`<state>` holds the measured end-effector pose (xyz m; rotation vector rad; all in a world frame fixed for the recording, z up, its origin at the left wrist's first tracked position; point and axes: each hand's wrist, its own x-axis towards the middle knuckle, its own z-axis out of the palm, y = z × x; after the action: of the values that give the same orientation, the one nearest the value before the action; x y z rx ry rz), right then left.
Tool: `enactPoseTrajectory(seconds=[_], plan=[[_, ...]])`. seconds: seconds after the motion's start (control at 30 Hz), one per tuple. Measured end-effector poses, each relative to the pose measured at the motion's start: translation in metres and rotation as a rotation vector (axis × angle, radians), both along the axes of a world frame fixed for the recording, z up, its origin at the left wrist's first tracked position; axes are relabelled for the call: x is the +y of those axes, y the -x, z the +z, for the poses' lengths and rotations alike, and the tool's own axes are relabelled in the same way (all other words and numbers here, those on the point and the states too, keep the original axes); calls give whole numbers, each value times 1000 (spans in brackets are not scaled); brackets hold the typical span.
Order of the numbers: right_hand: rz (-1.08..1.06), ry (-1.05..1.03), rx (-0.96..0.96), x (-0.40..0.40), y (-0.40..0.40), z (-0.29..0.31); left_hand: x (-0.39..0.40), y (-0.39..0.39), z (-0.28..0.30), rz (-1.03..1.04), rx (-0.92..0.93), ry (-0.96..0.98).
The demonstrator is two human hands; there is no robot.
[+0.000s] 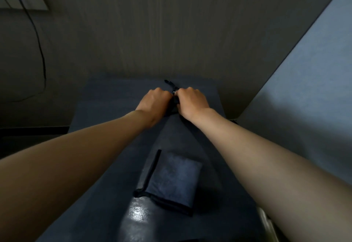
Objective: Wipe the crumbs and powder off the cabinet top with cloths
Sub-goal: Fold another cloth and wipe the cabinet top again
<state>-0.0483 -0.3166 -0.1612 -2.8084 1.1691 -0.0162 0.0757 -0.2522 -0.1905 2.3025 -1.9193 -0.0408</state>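
Gripping a bunched dark cloth (172, 100) at the far end of the cabinet top (106, 112), my left hand (155, 101) is fisted on it, my right hand (192, 101) likewise just beside. I judge the wiping stroke is about to begin: drag it nearward past the folded blue cloth (174, 180), pressing evenly; no crumbs visible in this dimness.

Counter (99, 194): dark, smooth, glossy where light reflects. Folded cloth (175, 180): soft, matt, napped fabric. Back wall (152, 32): matt wood-grain panel.

Dim home room: dark cabinet top (106, 108), wall cable (39, 47)
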Motion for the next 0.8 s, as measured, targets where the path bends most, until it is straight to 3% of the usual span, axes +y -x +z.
enactPoseTrajectory(seconds=[0.3, 0.6, 0.8], plan=[[-5, -75, -76, -6, 31, 10, -5, 13, 29, 90, 312, 10], [62, -26, -271, -15, 48, 34, -4, 8, 66, 68, 441, 29], [-63, -216, -404, -17, 53, 55, -1, 0, 94, 139, 456, -27]])
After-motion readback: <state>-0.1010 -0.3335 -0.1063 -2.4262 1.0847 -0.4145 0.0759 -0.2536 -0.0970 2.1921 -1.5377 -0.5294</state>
